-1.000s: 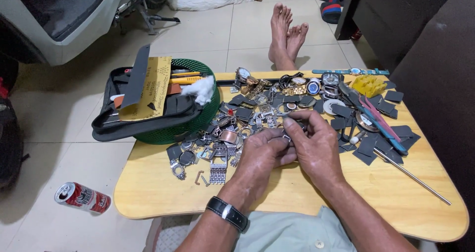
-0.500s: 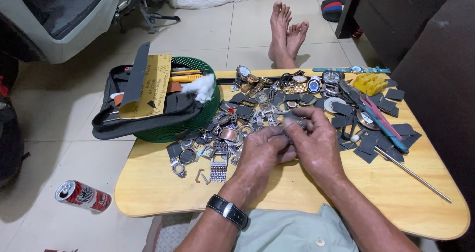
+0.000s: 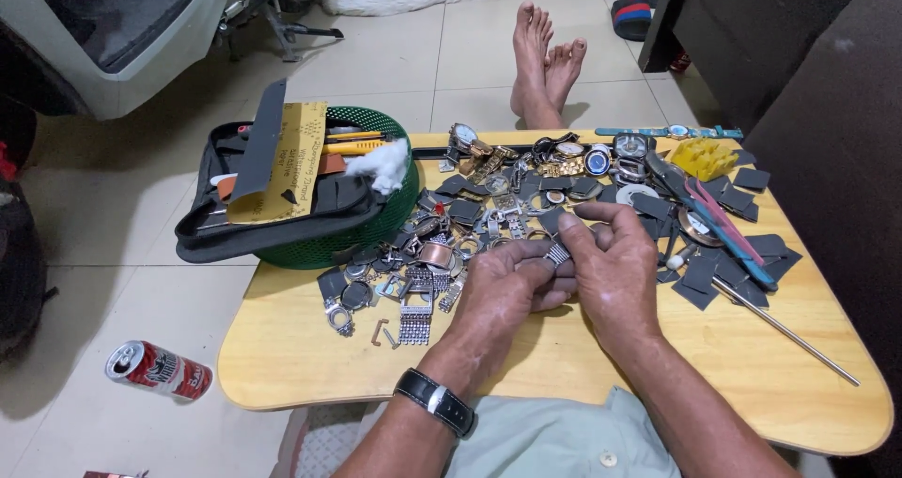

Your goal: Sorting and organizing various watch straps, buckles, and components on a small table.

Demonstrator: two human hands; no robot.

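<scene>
Both my hands meet over the middle of a low wooden table (image 3: 282, 356). My left hand (image 3: 503, 285), with a black wristwatch (image 3: 434, 401) on its wrist, and my right hand (image 3: 611, 262) pinch a short piece of metal watch band (image 3: 558, 253) between their fingertips. Just beyond and left of the hands lies a heap of watch parts (image 3: 442, 253): cases, metal bands, links and dials. Whole watches (image 3: 601, 154) lie along the far edge.
A green mesh basket (image 3: 371, 229) with a black tool pouch, sandpaper and yellow tools sits at the table's left. Dark square pads, a thin metal rod (image 3: 785, 330), tweezers and a yellow comb-like piece lie right. A drink can (image 3: 155, 370) lies on the tiled floor; my bare feet (image 3: 545, 60) stretch beyond.
My hands have stayed in the same place, with the fingers shifting slightly on the metal band piece. Nothing else on the table has moved.
</scene>
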